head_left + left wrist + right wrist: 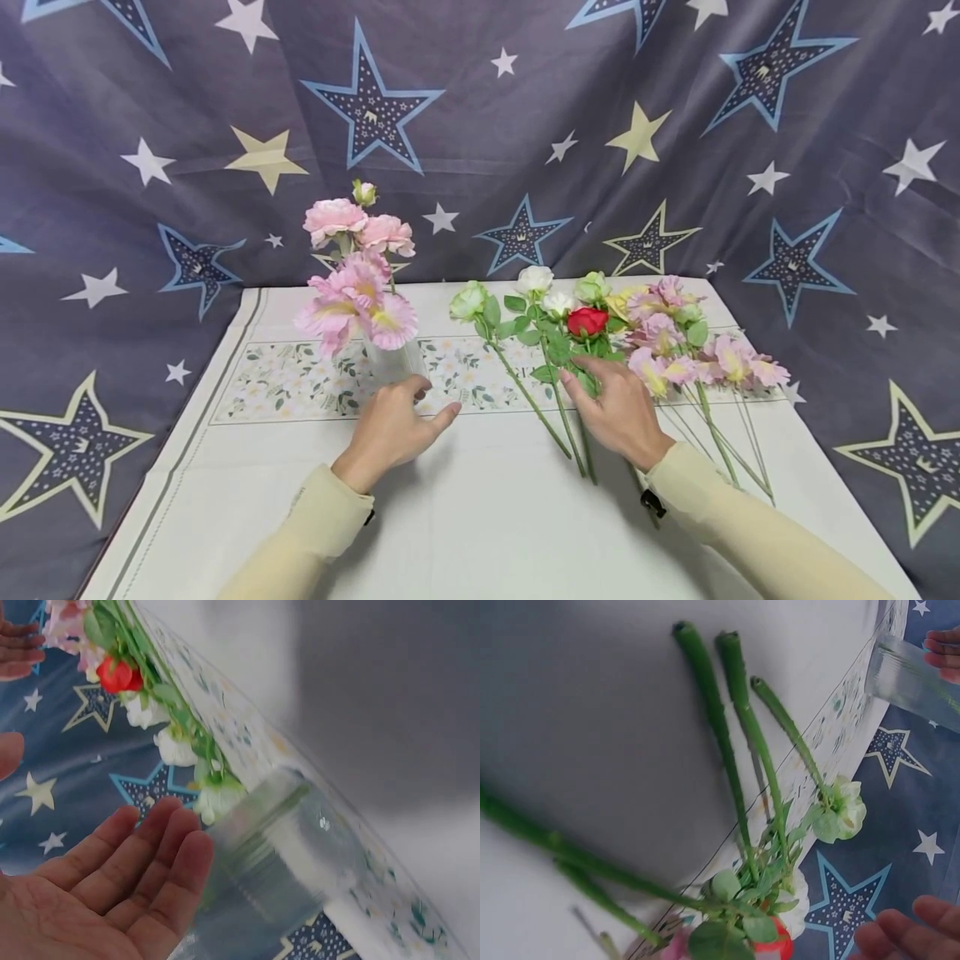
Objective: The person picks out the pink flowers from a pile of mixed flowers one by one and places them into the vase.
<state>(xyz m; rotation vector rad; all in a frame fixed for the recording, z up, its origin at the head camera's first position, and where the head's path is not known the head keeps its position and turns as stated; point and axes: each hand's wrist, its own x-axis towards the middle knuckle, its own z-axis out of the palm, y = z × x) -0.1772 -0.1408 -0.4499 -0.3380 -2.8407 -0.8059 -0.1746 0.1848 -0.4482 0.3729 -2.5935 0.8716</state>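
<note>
A clear glass vase (277, 855) stands on the table at left, holding pink peony-like flowers (335, 218) and a ruffled pink-and-yellow iris-like bloom (358, 302). My left hand (393, 425) is just in front of the vase, fingers loosely extended with nothing in them. Over the loose stems at right, my right hand (618, 404) reaches toward a red rose (587, 321), its fingers relaxed and empty. Left of the red rose lie white roses (535, 281) and a pale green rose (468, 301), stems pointing toward me. Cut stem ends (731, 645) show in the right wrist view.
More pink iris-like flowers (738, 362) lie at the table's right side, with a yellow bloom (621, 304) beside them. A flower-printed band (288, 379) crosses the white tablecloth (465, 517). A star-patterned curtain (465, 108) hangs directly behind the table.
</note>
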